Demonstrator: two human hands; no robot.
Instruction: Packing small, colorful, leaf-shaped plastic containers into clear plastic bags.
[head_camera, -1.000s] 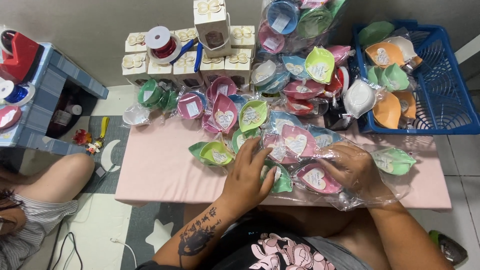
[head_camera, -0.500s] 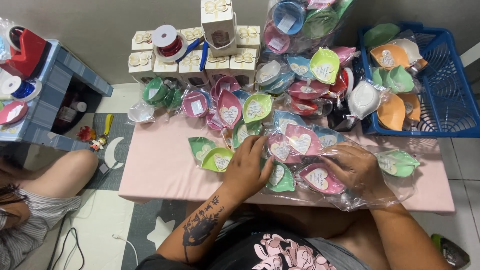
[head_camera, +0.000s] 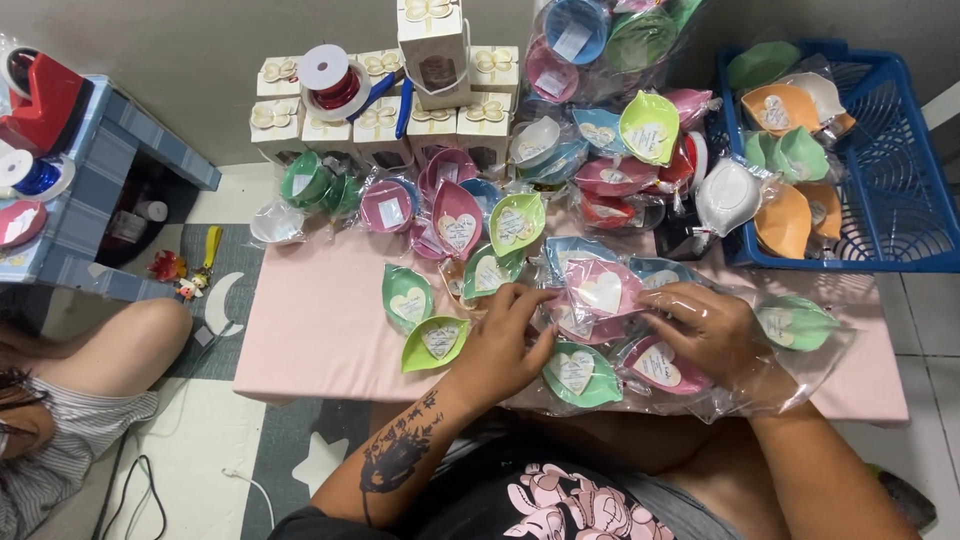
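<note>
Both hands work among wrapped leaf-shaped dishes on a pink tabletop (head_camera: 320, 330).

The left hand (head_camera: 505, 340) lies palm down with its fingers loosely curled, fingertips on the pink heart-labelled dish (head_camera: 598, 292) at the middle of the heap; the green heart-labelled dish (head_camera: 578, 372) lies just under its wrist side. The right hand (head_camera: 712, 330) rests beside it, fingers bent over the clear plastic bag (head_camera: 800, 365) (whether it pinches the film cannot be told), with another pink dish (head_camera: 655, 365) touching its underside and a pale green dish (head_camera: 795, 322) just to its right inside the bag. Two loose green dishes (head_camera: 432, 342) lie near, left of the left hand. Further back stand small cream gift boxes (head_camera: 380, 125) and a red ribbon spool (head_camera: 335, 82); a blue basket (head_camera: 890, 170) holds more dishes at the right.
</note>
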